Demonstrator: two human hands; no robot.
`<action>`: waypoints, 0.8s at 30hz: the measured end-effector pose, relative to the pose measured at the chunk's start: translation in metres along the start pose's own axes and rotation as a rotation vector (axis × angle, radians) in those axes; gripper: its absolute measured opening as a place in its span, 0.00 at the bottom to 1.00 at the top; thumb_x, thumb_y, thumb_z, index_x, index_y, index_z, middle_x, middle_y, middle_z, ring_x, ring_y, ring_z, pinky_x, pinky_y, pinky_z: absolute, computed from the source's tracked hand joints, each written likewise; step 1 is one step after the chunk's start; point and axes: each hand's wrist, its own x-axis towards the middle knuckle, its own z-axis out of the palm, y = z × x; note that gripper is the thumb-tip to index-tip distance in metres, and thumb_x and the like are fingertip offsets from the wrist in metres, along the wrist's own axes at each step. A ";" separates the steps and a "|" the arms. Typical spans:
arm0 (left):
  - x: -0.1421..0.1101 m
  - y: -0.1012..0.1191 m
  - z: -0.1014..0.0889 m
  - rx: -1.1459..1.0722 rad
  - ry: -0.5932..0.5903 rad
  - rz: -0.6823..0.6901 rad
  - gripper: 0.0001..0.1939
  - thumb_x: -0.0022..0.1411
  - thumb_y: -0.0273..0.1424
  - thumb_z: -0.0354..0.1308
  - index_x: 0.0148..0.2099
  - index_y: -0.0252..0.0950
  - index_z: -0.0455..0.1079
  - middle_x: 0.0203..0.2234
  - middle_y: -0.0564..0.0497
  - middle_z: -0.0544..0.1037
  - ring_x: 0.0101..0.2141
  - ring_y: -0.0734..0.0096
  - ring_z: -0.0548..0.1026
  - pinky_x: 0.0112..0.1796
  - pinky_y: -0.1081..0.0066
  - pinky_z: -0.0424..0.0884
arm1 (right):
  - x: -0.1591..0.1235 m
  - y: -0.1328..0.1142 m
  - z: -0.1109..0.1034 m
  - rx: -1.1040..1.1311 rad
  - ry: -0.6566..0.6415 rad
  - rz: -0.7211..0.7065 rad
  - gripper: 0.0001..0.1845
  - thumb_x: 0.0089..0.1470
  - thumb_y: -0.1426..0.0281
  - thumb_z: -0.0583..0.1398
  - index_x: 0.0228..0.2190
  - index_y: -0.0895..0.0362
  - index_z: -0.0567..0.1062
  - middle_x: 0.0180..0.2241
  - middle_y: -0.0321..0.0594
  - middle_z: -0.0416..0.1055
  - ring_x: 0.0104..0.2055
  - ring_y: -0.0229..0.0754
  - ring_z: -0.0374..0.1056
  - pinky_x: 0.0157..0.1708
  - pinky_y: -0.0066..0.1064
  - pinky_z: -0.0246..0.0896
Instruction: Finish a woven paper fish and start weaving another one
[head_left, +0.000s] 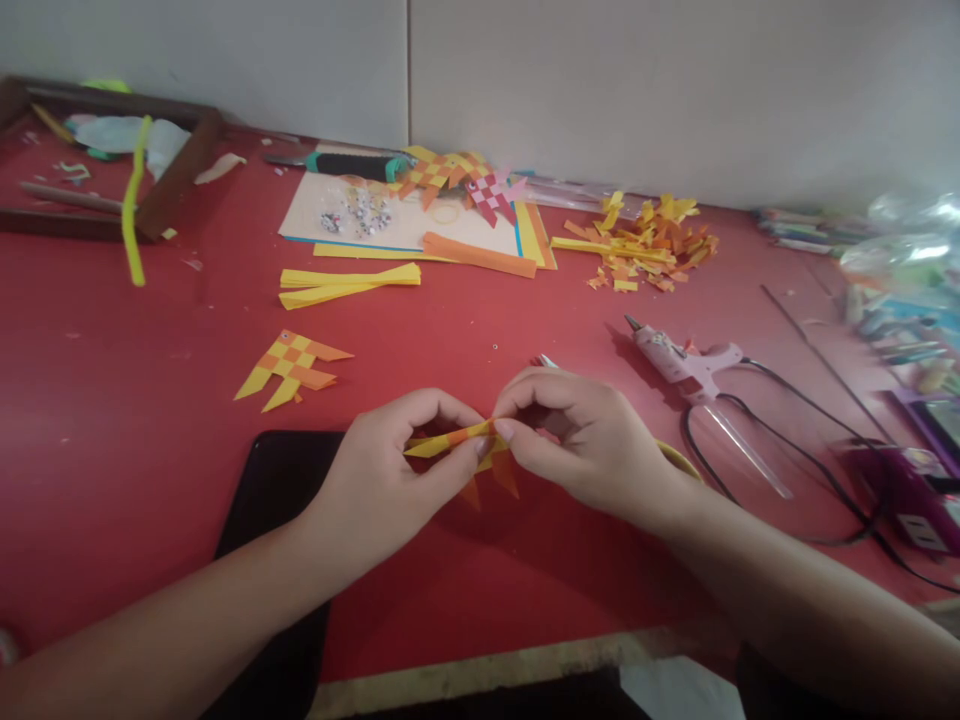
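Between my two hands is a woven paper fish [454,438] in yellow and orange, seen nearly edge-on, with pointed ends hanging below. My left hand [412,455] pinches it between thumb and fingers. From the other side, my right hand [577,435] closes thumb and fingertips on its right end; the fingers hide part of it. A flat woven fish [289,365] in the same colours lies to the left, with a small eye on it. Metal tips of a tool [546,360] show behind my right hand. A black phone-like slab [281,490] lies under my left forearm.
A pink glue gun [686,365] with a looping black cable lies at right. Yellow paper strips [349,284], paper sheets [300,225] with googly eyes, and a pile of scraps [652,245] lie farther back. A brown wooden frame [180,170] is at far left.
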 end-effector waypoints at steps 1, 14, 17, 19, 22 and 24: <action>0.000 0.000 0.000 0.000 -0.001 -0.003 0.05 0.61 0.34 0.60 0.34 0.39 0.72 0.27 0.57 0.77 0.28 0.75 0.74 0.30 0.78 0.69 | 0.000 0.000 0.000 0.004 0.000 0.004 0.03 0.55 0.73 0.60 0.29 0.56 0.75 0.27 0.34 0.71 0.26 0.32 0.65 0.26 0.24 0.61; 0.001 -0.001 0.000 -0.062 -0.026 -0.031 0.05 0.60 0.35 0.62 0.34 0.39 0.72 0.27 0.57 0.78 0.27 0.76 0.75 0.29 0.79 0.70 | 0.000 -0.002 -0.009 0.137 -0.045 0.021 0.04 0.57 0.70 0.60 0.31 0.57 0.75 0.30 0.37 0.71 0.29 0.35 0.68 0.29 0.27 0.65; 0.002 -0.001 0.000 -0.055 -0.039 -0.018 0.06 0.60 0.34 0.61 0.33 0.38 0.72 0.26 0.57 0.77 0.27 0.76 0.74 0.28 0.79 0.69 | -0.001 -0.001 -0.006 0.120 -0.043 0.004 0.03 0.55 0.72 0.61 0.30 0.57 0.75 0.29 0.36 0.71 0.28 0.34 0.67 0.28 0.26 0.64; 0.002 -0.001 0.000 -0.053 -0.043 -0.014 0.06 0.60 0.35 0.61 0.34 0.38 0.72 0.26 0.56 0.77 0.27 0.76 0.74 0.28 0.78 0.69 | 0.000 -0.001 -0.005 0.106 -0.045 0.014 0.03 0.54 0.73 0.61 0.29 0.57 0.74 0.28 0.36 0.71 0.27 0.33 0.67 0.27 0.25 0.64; 0.002 -0.001 0.000 -0.062 -0.043 -0.003 0.06 0.60 0.35 0.61 0.34 0.38 0.72 0.27 0.56 0.78 0.28 0.75 0.75 0.29 0.78 0.70 | 0.001 -0.001 -0.006 0.084 -0.070 0.007 0.02 0.54 0.72 0.61 0.29 0.58 0.74 0.28 0.36 0.71 0.26 0.33 0.67 0.26 0.25 0.64; 0.001 -0.001 0.000 -0.065 -0.049 0.004 0.06 0.61 0.35 0.61 0.34 0.38 0.72 0.27 0.56 0.78 0.28 0.75 0.75 0.30 0.78 0.70 | 0.002 -0.001 -0.006 0.076 -0.077 -0.009 0.03 0.54 0.72 0.61 0.29 0.58 0.75 0.28 0.36 0.71 0.26 0.33 0.67 0.26 0.25 0.63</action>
